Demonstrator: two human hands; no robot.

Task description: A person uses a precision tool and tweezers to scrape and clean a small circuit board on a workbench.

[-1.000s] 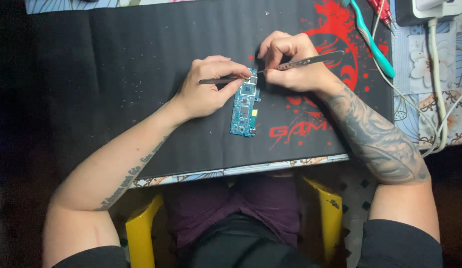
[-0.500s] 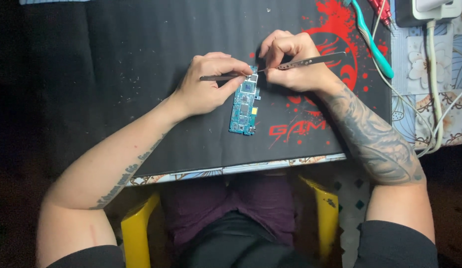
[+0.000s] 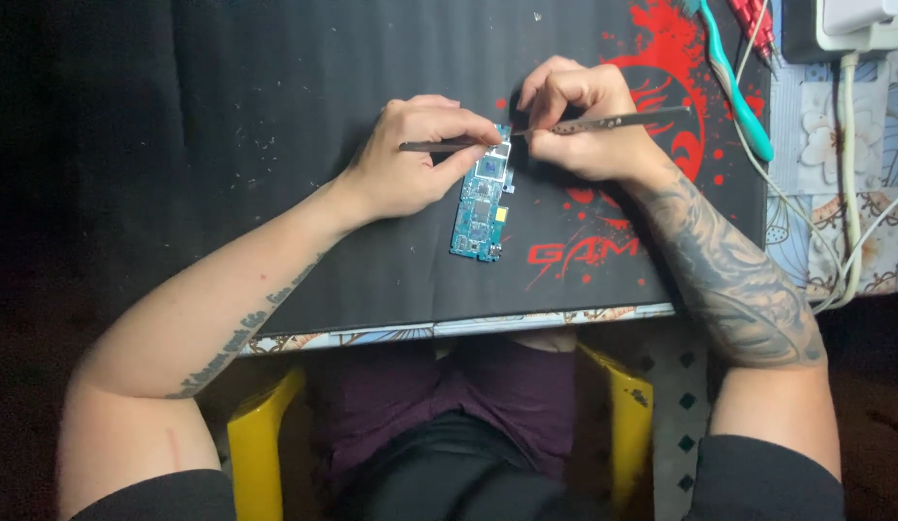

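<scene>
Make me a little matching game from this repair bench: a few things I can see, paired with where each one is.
Things:
1. circuit board
2. teal tool
3. thin metal tool
4. yellow chair

Places:
A. under the person, below the table edge
B. in the right hand
C. lying on the mat's right side, untouched
D. flat on the black mat, between both hands

Pairs: 1-D, 2-C, 3-B, 4-A

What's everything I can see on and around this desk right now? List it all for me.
Circuit board: one, blue-green, mat centre, under both tools.
Desk mat: one, black with red print, covering the table.
Thin metal tools: two, dark one in left hand, silvery one in right.
Teal tool: one, mat's right edge.
White cables: several, far right.
Yellow chair: one, beneath the person.
Hands: left hand and right hand, each gripping a tool over the board.
</scene>
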